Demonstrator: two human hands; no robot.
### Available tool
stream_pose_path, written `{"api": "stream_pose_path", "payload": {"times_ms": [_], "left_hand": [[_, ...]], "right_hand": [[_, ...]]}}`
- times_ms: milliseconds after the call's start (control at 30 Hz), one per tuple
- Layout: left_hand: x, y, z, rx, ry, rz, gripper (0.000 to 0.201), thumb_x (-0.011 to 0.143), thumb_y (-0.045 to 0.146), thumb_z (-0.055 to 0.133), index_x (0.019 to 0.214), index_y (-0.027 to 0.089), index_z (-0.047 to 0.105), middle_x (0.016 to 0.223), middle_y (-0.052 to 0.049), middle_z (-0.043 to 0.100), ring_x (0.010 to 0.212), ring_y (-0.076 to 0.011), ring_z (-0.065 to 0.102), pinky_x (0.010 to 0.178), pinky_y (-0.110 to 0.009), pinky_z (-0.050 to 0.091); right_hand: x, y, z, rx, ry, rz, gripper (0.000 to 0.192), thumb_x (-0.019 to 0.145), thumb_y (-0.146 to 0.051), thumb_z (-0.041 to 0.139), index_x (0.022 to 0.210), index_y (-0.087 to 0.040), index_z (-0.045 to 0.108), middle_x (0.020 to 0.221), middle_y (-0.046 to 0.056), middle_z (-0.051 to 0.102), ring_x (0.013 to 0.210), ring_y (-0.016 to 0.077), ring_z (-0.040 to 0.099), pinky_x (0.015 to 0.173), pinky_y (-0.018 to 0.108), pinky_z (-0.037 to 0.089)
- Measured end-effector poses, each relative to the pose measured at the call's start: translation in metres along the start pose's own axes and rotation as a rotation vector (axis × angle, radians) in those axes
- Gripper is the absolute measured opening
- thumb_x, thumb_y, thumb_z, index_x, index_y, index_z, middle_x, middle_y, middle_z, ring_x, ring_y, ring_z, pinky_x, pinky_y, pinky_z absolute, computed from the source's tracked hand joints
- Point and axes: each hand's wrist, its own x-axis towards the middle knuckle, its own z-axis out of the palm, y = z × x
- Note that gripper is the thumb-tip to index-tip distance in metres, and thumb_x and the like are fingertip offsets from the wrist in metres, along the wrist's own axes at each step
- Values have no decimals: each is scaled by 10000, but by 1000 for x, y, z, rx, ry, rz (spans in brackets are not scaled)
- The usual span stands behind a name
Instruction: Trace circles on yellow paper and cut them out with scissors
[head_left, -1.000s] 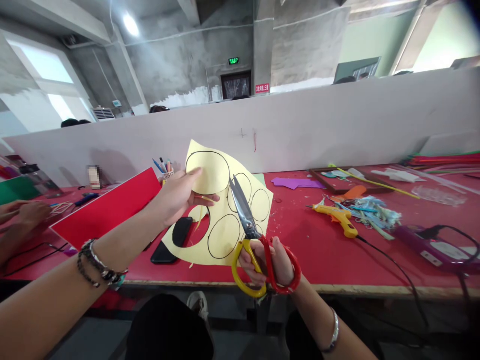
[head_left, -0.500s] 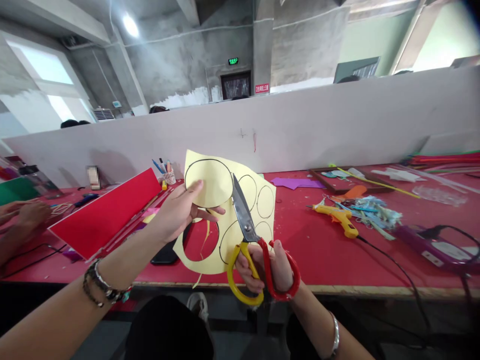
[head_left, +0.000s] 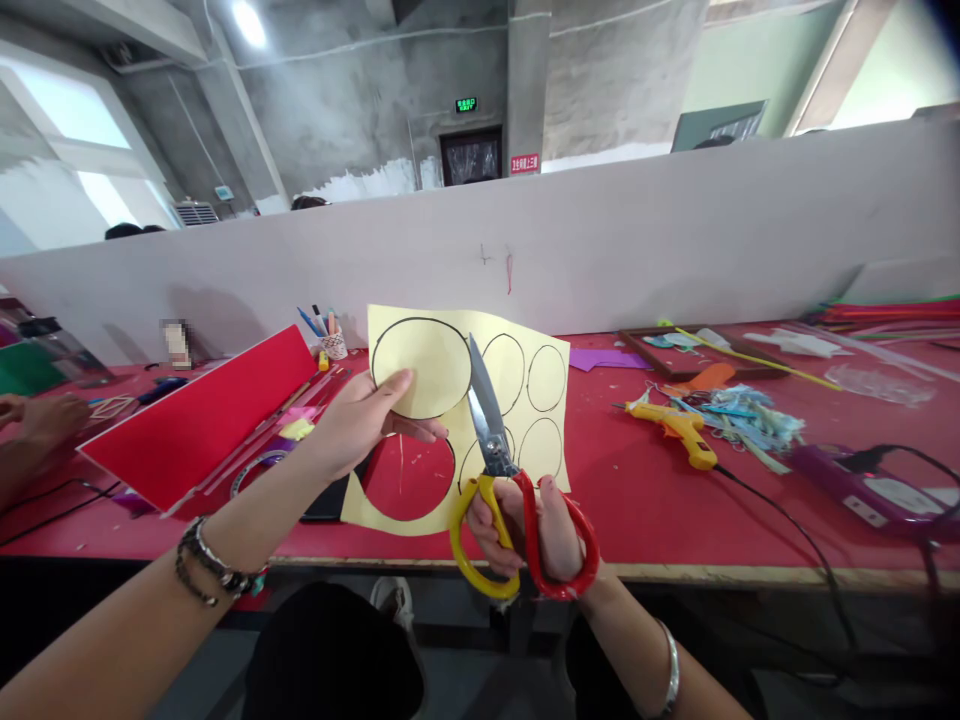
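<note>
My left hand (head_left: 371,415) pinches a pale yellow sheet (head_left: 517,325) with the thumb on top, inside a large drawn black oval. Several smaller ovals are outlined on the sheet's right side. Below my left hand a large round hole in the sheet shows the red table. My right hand (head_left: 529,520) is closed through the handles of the scissors (head_left: 491,430), one handle yellow and one red. The blades point up and lie against the sheet, tip beside the right edge of the large oval. Whether the lower blade is under the paper I cannot tell.
On the red table (head_left: 600,510), a yellow glue gun (head_left: 679,430), a heap of light blue trimmings (head_left: 750,415) and a purple box (head_left: 855,490) lie right. At left stand a red board (head_left: 202,420) and a pen cup (head_left: 335,345). Another person's hand (head_left: 52,415) is far left.
The sheet has turned and flattened, its right side now reaching further right. The scissors' tip remains by the large oval's right edge. The camera view has shifted slightly.
</note>
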Motion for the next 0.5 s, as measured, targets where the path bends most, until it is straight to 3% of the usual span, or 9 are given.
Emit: {"api": "stream_pose_path", "payload": {"times_ms": [233,500], "left_hand": [[8,-11,-1,53,-13,141,238,813,361,527,854,147,620,675,-19,636,489,-117,549,592,-281,512],[15,-18,-6,80,-42,175,261,830,367,500,810,133,614,616,-21,610,485,-111,529,558,-257,477]], "right_hand": [[0,1,-1,-81,96,12,529,814,-692,301,762,-199,485,642,-24,404,369,61,243,348,239,231],[-2,-1,1,-107,130,8,505,823,-681,310,754,-210,479,633,-27,381,375,64,234,375,252,239]]}}
